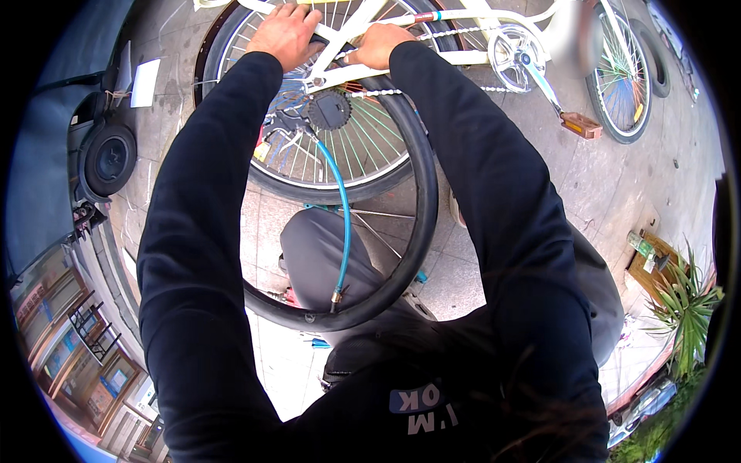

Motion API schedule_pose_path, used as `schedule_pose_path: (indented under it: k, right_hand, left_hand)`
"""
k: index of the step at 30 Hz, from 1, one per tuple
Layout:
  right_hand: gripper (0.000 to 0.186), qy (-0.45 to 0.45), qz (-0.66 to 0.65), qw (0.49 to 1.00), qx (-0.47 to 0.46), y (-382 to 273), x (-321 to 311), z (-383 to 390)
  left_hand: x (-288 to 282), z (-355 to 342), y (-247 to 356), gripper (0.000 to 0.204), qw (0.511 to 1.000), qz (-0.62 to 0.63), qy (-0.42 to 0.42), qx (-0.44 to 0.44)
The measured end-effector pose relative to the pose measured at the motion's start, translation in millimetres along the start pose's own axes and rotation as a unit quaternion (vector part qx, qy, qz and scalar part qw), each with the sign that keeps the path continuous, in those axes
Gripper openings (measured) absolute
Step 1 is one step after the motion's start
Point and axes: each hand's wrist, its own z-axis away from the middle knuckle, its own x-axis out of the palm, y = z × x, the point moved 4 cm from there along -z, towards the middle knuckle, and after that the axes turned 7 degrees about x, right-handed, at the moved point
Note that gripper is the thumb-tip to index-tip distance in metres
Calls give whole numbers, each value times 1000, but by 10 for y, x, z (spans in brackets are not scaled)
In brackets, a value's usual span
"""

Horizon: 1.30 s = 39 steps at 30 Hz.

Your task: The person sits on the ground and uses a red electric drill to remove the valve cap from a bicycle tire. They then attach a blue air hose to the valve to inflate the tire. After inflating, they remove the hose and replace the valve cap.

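Note:
A black inner tube (423, 208) hangs in a big loop in front of a white bicycle frame (436, 58), its lower curve over my knee. My left hand (285, 35) is closed at the top of the loop, by the frame's tubes; its grip is partly hidden. Just right of it, my right hand (380, 45) is closed round the tube beside the chain. A blue hose (342, 201) joins the tube's valve (335, 305) at the bottom. Behind the loop is the rear wheel (370, 127), with its dark sprocket (330, 110) and the rear derailleur (289, 123).
The crank (543, 82) and an orange-brown pedal (581, 125) project to the right, with the front wheel (622, 85) beyond. A small wheel (108, 160) is at the left. A green spiky plant (687, 309) and a wooden box (654, 268) are at the right.

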Motion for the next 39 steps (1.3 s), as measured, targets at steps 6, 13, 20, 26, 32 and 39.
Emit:
schedule_pose_path:
  k: [6,13,20,26,32,39]
  right_hand:
    - [43,77,36,996,-38,-36,-48,259]
    - [29,228,-61,971,-35,-130,-171,1013]
    - [56,-159,-413,882,163,-240,1147,1625]
    - [23,-193,-736,620,191,-555,1418,2203]
    - [24,-165,-808,545,151,-801,1308,2268]
    - [25,-151,-780,589,145,-1062,1196,2298]
  left_hand:
    - [43,-70,51,47,999,-35,-21,-11]
    - [-267,475,-19,53,981,101,141,-87]
    - [-263,2057,981,20,725,512,145,-438]
    - [-1194,3086,2241,30,753,550,-147,-329]
    - [-1630,3253,2873,34,845,417,-39,-333]
    - [-1450,3246,3010,35,861,368,-32,-349]
